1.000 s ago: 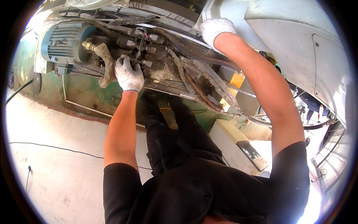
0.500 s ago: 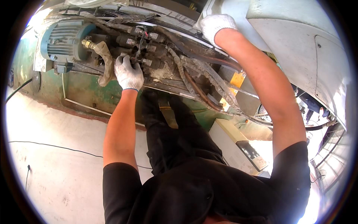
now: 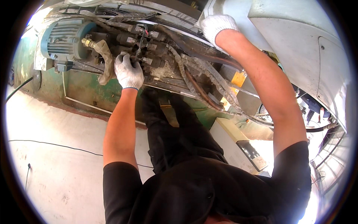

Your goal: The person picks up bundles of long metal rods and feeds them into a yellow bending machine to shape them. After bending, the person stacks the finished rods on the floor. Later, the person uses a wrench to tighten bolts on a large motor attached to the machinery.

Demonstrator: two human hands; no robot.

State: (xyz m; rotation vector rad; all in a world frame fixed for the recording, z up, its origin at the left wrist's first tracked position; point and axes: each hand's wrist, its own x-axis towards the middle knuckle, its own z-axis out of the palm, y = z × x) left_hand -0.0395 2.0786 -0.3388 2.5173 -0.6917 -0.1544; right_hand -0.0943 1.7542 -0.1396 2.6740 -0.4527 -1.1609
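Note:
My left hand (image 3: pixel 128 72), in a white knit glove, is at the front of a grimy hydraulic valve block (image 3: pixel 153 61). Its fingers are curled in against the block, and whatever they grip is hidden behind the glove. Just left of it hangs a cloth-wrapped hose (image 3: pixel 106 61) with a brass fitting (image 3: pixel 88 42). Higher up on the right, my right hand (image 3: pixel 219 28), gloved the same way, is closed at the edge of a white machine panel (image 3: pixel 238 15). The glove's back faces me, so its fingertips cannot be seen.
A blue-green finned electric motor (image 3: pixel 67 40) sits left of the valves. Dirty wrapped hoses (image 3: pixel 218 84) run down to the right. A large pale machine cover (image 3: pixel 298 44) stands at the right. Below are a beige box (image 3: pixel 238 143) and a thin black cable (image 3: pixel 56 146) on the floor.

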